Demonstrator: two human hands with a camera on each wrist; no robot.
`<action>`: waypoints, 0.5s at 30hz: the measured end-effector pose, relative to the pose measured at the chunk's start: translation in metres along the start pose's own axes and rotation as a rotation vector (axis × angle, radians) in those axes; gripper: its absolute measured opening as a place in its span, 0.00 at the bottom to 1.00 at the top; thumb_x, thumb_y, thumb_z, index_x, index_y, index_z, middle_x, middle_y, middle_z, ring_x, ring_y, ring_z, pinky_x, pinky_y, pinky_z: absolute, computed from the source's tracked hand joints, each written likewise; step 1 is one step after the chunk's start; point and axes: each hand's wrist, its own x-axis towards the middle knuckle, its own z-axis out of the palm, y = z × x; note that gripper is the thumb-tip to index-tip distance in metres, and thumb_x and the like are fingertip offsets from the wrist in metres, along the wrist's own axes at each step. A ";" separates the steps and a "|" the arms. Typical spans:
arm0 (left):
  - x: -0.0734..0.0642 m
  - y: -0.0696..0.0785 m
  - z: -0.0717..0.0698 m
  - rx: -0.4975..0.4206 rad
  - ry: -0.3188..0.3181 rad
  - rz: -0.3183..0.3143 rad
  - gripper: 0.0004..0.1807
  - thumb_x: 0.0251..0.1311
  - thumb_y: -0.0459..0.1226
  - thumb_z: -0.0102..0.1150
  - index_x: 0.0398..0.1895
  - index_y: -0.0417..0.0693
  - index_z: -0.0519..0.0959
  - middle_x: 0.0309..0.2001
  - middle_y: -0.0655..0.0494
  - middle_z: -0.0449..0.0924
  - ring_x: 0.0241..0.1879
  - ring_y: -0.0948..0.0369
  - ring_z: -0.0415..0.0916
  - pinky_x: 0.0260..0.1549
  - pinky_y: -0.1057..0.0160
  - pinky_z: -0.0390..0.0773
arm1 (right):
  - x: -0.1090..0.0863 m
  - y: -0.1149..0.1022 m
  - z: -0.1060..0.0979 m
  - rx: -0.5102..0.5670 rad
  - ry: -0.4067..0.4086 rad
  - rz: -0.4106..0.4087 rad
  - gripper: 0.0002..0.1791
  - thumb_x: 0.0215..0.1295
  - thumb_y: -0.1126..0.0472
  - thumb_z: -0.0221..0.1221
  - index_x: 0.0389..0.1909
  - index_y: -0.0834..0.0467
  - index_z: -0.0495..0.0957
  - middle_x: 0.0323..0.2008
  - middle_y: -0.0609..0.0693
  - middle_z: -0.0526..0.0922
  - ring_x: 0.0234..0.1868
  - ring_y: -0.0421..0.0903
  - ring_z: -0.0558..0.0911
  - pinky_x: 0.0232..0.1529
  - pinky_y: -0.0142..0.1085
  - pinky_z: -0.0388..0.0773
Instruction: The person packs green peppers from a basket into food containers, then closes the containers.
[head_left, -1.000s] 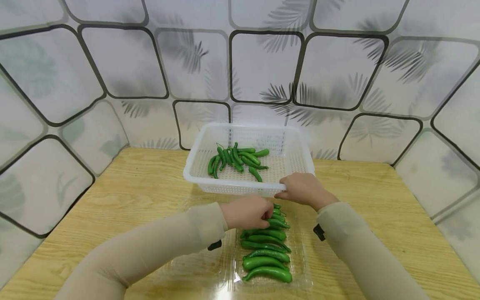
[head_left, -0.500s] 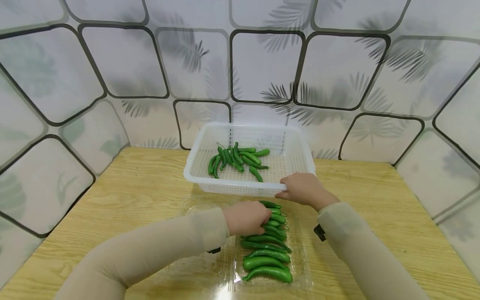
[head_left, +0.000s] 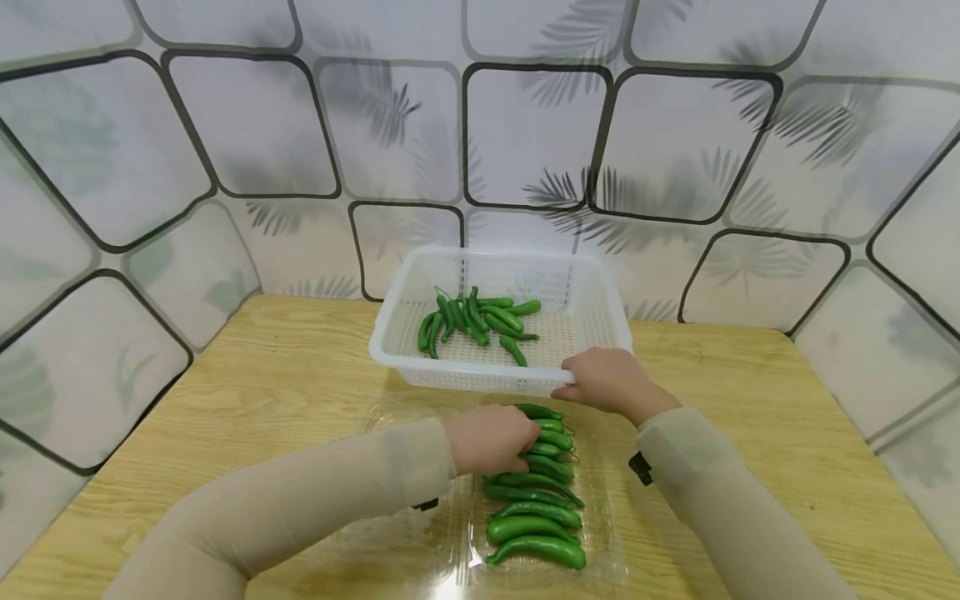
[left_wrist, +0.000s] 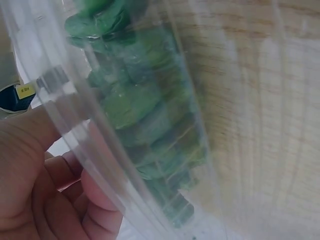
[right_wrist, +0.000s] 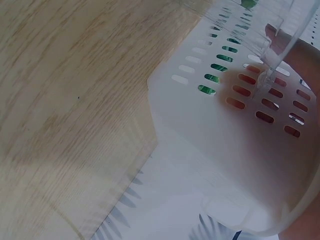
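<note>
In the head view my left hand point(head_left: 495, 439) is over the left ends of a row of green peppers point(head_left: 536, 547) in a clear plastic clamshell box point(head_left: 611, 525). Its fingers are bent down among the upper peppers; their tips are hidden, so whether they pinch one cannot be told. The left wrist view shows the curled left fingers point(left_wrist: 102, 192) by the box's clear wall. My right hand point(head_left: 609, 382) grips the front right rim of a white perforated basket point(head_left: 465, 373). Through the basket's slots, the right wrist view shows part of that hand.
More green peppers point(head_left: 472, 317) lie loose in the basket, mostly toward its left and middle. The box's other clear half point(head_left: 390, 542) lies open under my left forearm. A patterned wall covering point(head_left: 532, 133) rises behind the wooden table point(head_left: 285, 375).
My left hand has shifted slightly left and toward me, uncovering a pepper at the far end of the row. My right hand stays on the basket rim.
</note>
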 end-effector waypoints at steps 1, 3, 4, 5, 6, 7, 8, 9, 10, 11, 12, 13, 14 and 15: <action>0.000 0.000 0.000 -0.004 -0.001 -0.001 0.11 0.56 0.44 0.64 0.24 0.53 0.73 0.19 0.66 0.68 0.19 0.69 0.67 0.20 0.70 0.68 | 0.000 0.000 0.000 0.001 0.001 -0.003 0.19 0.57 0.42 0.61 0.18 0.50 0.69 0.14 0.42 0.69 0.15 0.41 0.68 0.15 0.36 0.63; -0.001 0.000 -0.001 -0.010 0.000 0.000 0.12 0.56 0.45 0.64 0.23 0.53 0.72 0.19 0.66 0.68 0.18 0.69 0.66 0.20 0.70 0.67 | 0.000 0.000 0.000 -0.002 0.002 -0.005 0.19 0.58 0.42 0.61 0.19 0.50 0.69 0.14 0.42 0.69 0.15 0.40 0.68 0.15 0.36 0.63; -0.002 0.000 -0.001 -0.016 0.002 0.001 0.12 0.56 0.45 0.64 0.23 0.53 0.72 0.18 0.66 0.68 0.18 0.69 0.66 0.19 0.70 0.67 | 0.000 0.000 0.001 -0.005 0.003 -0.006 0.19 0.58 0.42 0.61 0.19 0.50 0.69 0.14 0.42 0.69 0.15 0.40 0.68 0.15 0.36 0.63; -0.002 0.000 -0.001 -0.016 0.007 0.002 0.12 0.57 0.45 0.63 0.22 0.53 0.72 0.18 0.66 0.68 0.18 0.69 0.66 0.19 0.70 0.67 | 0.000 0.000 0.001 -0.007 0.003 -0.007 0.19 0.58 0.42 0.60 0.19 0.50 0.69 0.14 0.42 0.69 0.15 0.40 0.68 0.15 0.36 0.63; -0.002 0.000 -0.002 -0.017 0.014 0.004 0.13 0.57 0.45 0.63 0.22 0.54 0.72 0.18 0.66 0.68 0.18 0.69 0.66 0.19 0.70 0.67 | -0.001 0.000 0.001 -0.011 0.005 -0.007 0.19 0.58 0.42 0.60 0.19 0.50 0.69 0.14 0.42 0.68 0.15 0.41 0.68 0.15 0.36 0.63; -0.002 -0.001 -0.003 -0.019 0.022 0.005 0.13 0.58 0.46 0.62 0.22 0.54 0.71 0.18 0.66 0.68 0.18 0.69 0.66 0.19 0.70 0.67 | -0.001 0.000 0.000 -0.014 0.006 -0.008 0.20 0.58 0.42 0.60 0.19 0.50 0.69 0.14 0.42 0.68 0.15 0.41 0.68 0.15 0.36 0.63; -0.002 -0.001 -0.003 -0.019 0.033 0.005 0.13 0.58 0.46 0.62 0.21 0.54 0.71 0.18 0.66 0.68 0.18 0.69 0.66 0.19 0.71 0.67 | -0.001 0.000 0.000 -0.017 0.009 -0.009 0.20 0.58 0.42 0.60 0.18 0.50 0.68 0.14 0.43 0.68 0.15 0.41 0.68 0.15 0.36 0.63; -0.002 -0.002 -0.003 -0.022 0.045 0.006 0.13 0.59 0.46 0.61 0.21 0.54 0.71 0.18 0.66 0.68 0.18 0.69 0.66 0.19 0.71 0.67 | -0.001 0.000 0.000 -0.017 0.013 -0.009 0.20 0.58 0.42 0.61 0.18 0.50 0.68 0.14 0.43 0.68 0.15 0.41 0.68 0.15 0.36 0.63; -0.003 -0.002 -0.004 -0.026 0.058 0.007 0.13 0.60 0.46 0.60 0.21 0.54 0.71 0.18 0.66 0.68 0.18 0.69 0.66 0.19 0.71 0.67 | -0.001 0.000 0.000 -0.018 0.017 -0.011 0.20 0.58 0.42 0.61 0.18 0.50 0.68 0.14 0.43 0.68 0.15 0.41 0.68 0.15 0.36 0.62; -0.003 -0.003 -0.005 -0.026 0.076 0.008 0.13 0.60 0.47 0.59 0.21 0.54 0.71 0.18 0.66 0.68 0.18 0.70 0.66 0.18 0.71 0.66 | -0.001 0.000 0.000 -0.018 0.022 -0.013 0.20 0.57 0.42 0.61 0.18 0.50 0.67 0.14 0.43 0.67 0.14 0.40 0.67 0.15 0.35 0.62; -0.003 -0.004 -0.005 -0.033 0.098 0.009 0.13 0.61 0.47 0.59 0.21 0.55 0.71 0.18 0.67 0.67 0.17 0.70 0.65 0.17 0.71 0.66 | -0.001 0.000 0.000 -0.017 0.027 -0.015 0.21 0.57 0.42 0.61 0.17 0.50 0.67 0.13 0.43 0.67 0.14 0.41 0.67 0.15 0.35 0.61; -0.004 -0.004 -0.006 -0.043 0.121 0.013 0.13 0.61 0.46 0.58 0.21 0.55 0.71 0.18 0.67 0.67 0.17 0.70 0.65 0.17 0.71 0.65 | -0.001 0.000 0.000 -0.015 0.031 -0.018 0.21 0.57 0.42 0.61 0.17 0.50 0.66 0.13 0.43 0.67 0.14 0.40 0.67 0.15 0.35 0.61; -0.004 -0.005 -0.007 -0.049 0.150 0.019 0.14 0.62 0.46 0.57 0.21 0.55 0.71 0.18 0.66 0.67 0.16 0.69 0.64 0.16 0.71 0.64 | -0.001 -0.001 -0.001 -0.014 0.033 -0.018 0.21 0.57 0.42 0.61 0.16 0.50 0.66 0.13 0.43 0.66 0.14 0.40 0.66 0.15 0.35 0.61; -0.004 -0.006 -0.008 -0.053 0.183 0.025 0.14 0.63 0.46 0.56 0.21 0.55 0.70 0.17 0.66 0.66 0.16 0.69 0.63 0.15 0.71 0.63 | -0.001 -0.001 -0.001 -0.014 0.035 -0.019 0.22 0.57 0.42 0.61 0.16 0.50 0.65 0.13 0.43 0.66 0.14 0.40 0.66 0.15 0.35 0.60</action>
